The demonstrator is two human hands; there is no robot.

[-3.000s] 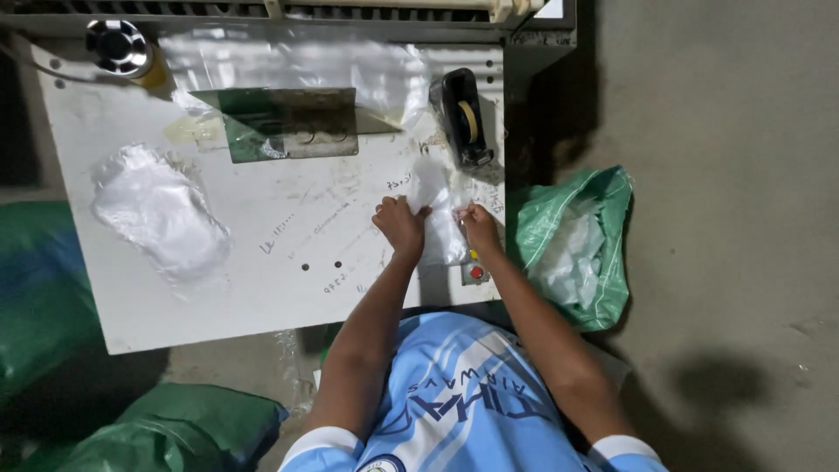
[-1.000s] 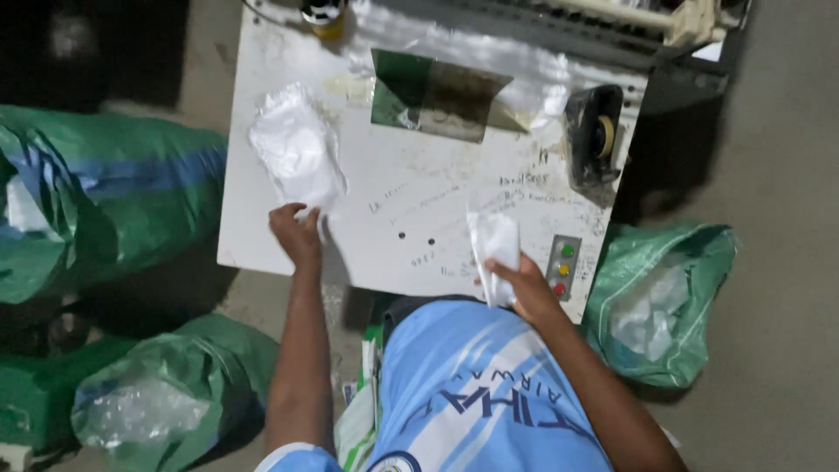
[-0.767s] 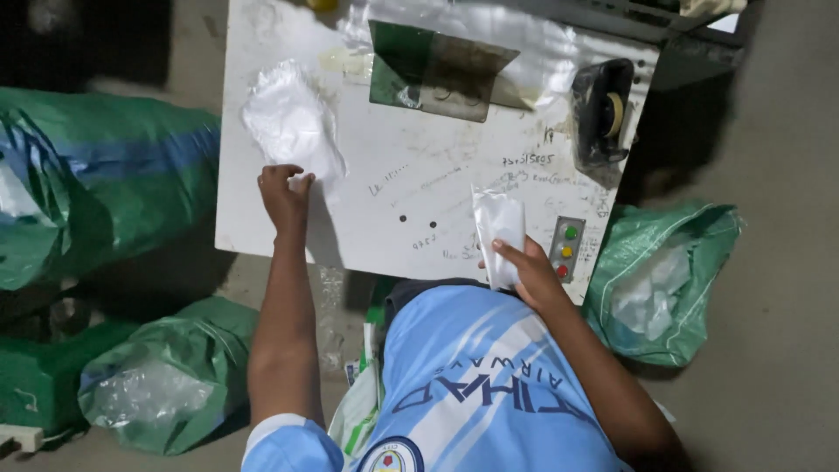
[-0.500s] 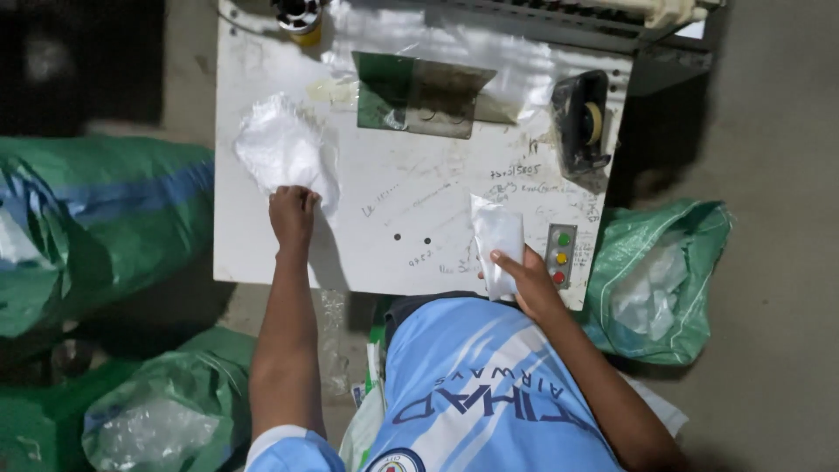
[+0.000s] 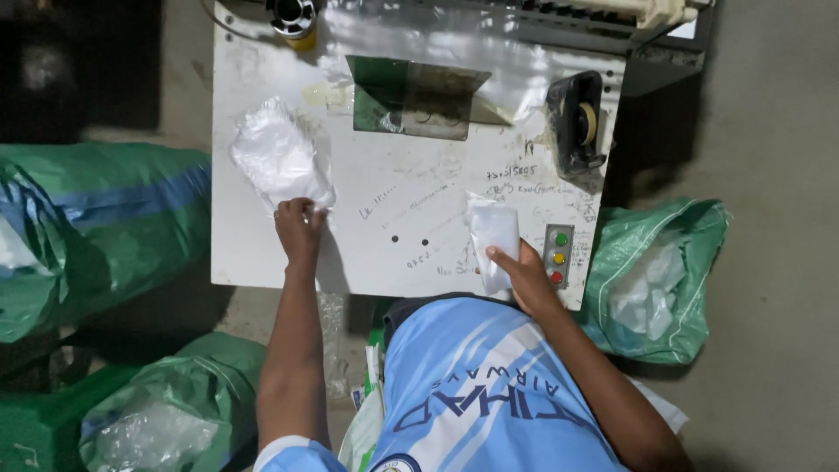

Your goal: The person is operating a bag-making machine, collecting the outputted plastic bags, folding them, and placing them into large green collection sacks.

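My left hand [image 5: 299,229] pinches the near corner of a pile of clear plastic bags [image 5: 278,162] lying on the left of the white work table [image 5: 411,218]. My right hand [image 5: 523,273] holds a small filled white plastic packet [image 5: 494,234] flat against the table near its front edge, thumb pressed on it. Just right of that hand sits a small panel with green, yellow and red buttons [image 5: 558,255].
A black tape dispenser [image 5: 577,122] stands at the table's back right, a green recessed slot [image 5: 418,98] at the back middle, a metal spool [image 5: 292,14] at the back left. Green sacks lie left [image 5: 87,227], lower left [image 5: 175,411] and right [image 5: 655,280] of the table.
My left hand moved from the table's front edge up to the pile of bags and took hold of its corner. My right hand stayed on the packet.
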